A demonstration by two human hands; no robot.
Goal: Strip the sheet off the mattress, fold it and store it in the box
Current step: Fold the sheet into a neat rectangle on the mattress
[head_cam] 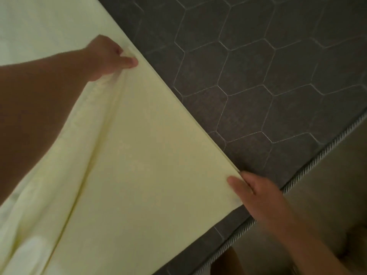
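A pale yellow sheet (143,159) lies doubled over on a dark grey mattress (268,80) quilted in hexagons. Its straight layered edge runs diagonally from upper left to lower right. My left hand (107,56) pinches that edge at its far end, with the fabric bunching into creases below the hand. My right hand (256,193) grips the sheet's near corner close to the mattress edge, thumb on top. The box is out of view.
A light corded piping (309,171) marks the mattress's near edge, running diagonally at the lower right. Beyond it lies a beige floor (327,195). More of the pale sheet fills the upper left and lower left of the view.
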